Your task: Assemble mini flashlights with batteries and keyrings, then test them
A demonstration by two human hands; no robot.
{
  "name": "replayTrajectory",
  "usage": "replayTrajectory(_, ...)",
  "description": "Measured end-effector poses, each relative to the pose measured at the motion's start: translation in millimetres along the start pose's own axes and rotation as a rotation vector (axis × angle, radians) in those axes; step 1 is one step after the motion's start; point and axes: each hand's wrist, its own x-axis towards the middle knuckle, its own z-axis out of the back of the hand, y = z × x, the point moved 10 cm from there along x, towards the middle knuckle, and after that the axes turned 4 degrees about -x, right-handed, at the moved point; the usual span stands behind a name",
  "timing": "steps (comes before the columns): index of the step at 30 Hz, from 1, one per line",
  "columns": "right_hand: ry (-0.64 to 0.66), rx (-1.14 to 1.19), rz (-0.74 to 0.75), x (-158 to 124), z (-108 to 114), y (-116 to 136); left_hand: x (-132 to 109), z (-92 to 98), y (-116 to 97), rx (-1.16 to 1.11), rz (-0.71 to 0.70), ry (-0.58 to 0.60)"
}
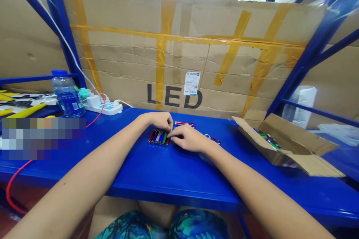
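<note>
Both hands right up on a little row of shiny tubes [159,137], side by side on the blue table [157,173].

So the left hand [162,120] is curled just past the row's far end, and honestly can't tell if it's pinching anything. Right hand [187,137] comes in from the side, fingertips at the row's right end by a red tube; can't tell if they're gripping or just touching. A few loose tubes [183,123] lie just beyond that right hand, some metal clips [215,140] sit near its wrist, and an open cardboard box [258,147] is well off to its right.
</note>
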Motion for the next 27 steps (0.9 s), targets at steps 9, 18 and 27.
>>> replayTrajectory(9, 0.063, -0.101, 0.005, -2, -4, 13, 7, 4.9, 6, 0.019, -0.017, -0.111)
replayTrajectory(18, 0.082, -0.372, -0.244, -5, -5, -1, -5, 33.0, -25, 0.166, -0.207, -0.461)
replayTrajectory(27, 0.248, -0.061, -0.337, -28, 8, -28, -7, 13.4, -57, 0.292, -0.319, -0.396)
